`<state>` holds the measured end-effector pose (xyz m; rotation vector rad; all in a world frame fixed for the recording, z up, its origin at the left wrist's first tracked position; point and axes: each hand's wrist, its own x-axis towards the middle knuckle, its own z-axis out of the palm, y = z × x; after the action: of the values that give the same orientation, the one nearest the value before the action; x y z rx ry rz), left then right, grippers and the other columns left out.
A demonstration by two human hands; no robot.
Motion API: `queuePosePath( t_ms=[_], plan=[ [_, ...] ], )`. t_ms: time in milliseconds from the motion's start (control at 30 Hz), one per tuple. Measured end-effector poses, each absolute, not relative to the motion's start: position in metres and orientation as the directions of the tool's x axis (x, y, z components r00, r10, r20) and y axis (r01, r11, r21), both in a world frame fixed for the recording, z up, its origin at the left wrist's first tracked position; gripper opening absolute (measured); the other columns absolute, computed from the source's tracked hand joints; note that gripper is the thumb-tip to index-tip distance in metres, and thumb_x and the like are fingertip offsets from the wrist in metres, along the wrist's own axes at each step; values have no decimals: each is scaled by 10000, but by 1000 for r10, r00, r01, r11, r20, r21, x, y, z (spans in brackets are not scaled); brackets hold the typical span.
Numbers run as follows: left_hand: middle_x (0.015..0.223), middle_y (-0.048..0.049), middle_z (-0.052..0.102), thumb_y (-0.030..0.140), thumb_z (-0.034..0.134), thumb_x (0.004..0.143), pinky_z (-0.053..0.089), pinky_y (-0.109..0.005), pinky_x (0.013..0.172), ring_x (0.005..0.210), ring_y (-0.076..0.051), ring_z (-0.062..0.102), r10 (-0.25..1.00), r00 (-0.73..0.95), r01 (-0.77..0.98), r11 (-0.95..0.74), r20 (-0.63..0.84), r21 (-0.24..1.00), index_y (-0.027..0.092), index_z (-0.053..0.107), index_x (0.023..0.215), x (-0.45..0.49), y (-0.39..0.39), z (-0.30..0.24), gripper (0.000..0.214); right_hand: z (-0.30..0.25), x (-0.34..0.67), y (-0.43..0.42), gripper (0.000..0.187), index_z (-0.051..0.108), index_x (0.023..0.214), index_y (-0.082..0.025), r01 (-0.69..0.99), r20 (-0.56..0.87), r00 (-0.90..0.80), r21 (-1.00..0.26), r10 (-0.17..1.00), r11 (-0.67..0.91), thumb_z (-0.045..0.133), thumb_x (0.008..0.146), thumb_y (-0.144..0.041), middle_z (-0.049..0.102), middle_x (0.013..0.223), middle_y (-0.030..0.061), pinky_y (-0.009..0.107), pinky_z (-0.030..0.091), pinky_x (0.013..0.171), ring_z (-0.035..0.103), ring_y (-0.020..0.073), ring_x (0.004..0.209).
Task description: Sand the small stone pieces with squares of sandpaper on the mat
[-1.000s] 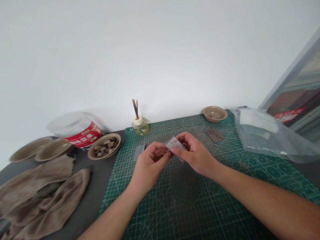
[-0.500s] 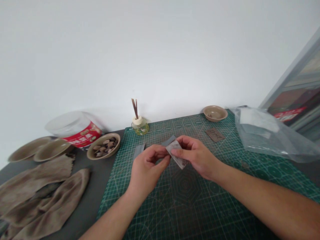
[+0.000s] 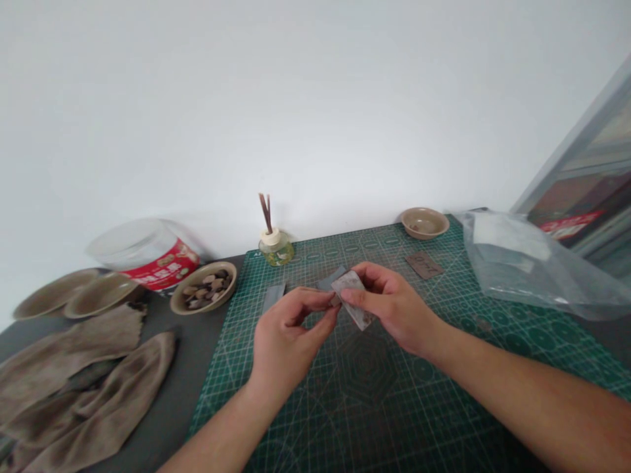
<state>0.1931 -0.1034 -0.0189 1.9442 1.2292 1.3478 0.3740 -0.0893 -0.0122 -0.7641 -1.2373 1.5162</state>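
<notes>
Turned since a second ago, its lower corner pointing near and right, the sandpaper-like sheet (image 3: 361, 316) is gripped in the right hand (image 3: 397, 310) above the cutting mat (image 3: 365, 401); the left hand (image 3: 286, 336) pinches a small brownish piece (image 3: 336, 300) at its left edge, seemingly to steady it.

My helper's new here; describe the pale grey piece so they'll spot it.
Find the green cutting mat, then the right hand above it. In its grip is the pale grey piece, blotchy and lighter than the blue-grey piece beyond the left hand.
</notes>
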Motion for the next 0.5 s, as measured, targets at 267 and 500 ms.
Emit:
queuePosePath(
  t_ms=[267,500],
  plan=[
    [842,-27,723,171,719,789,544,-262,682,752,-156,682,865,111,394,-490,489,778,195,697,863,193,-103,-18,81,-13,373,-88,261,650,935,-186,-344,85,-304,-939,949,-27,794,752,-304,673,836,5,231,465,618,594,116,713],
    [885,-50,738,186,735,777,568,-279,714,785,-171,695,867,89,390,-484,491,784,190,706,894,193,-105,-16,120,-12,379,-83,478,528,1081,-229,-354,34,-235,-934,971,-53,814,709,-320,652,794,-26,220,443,508,573,112,596]
  ],
)
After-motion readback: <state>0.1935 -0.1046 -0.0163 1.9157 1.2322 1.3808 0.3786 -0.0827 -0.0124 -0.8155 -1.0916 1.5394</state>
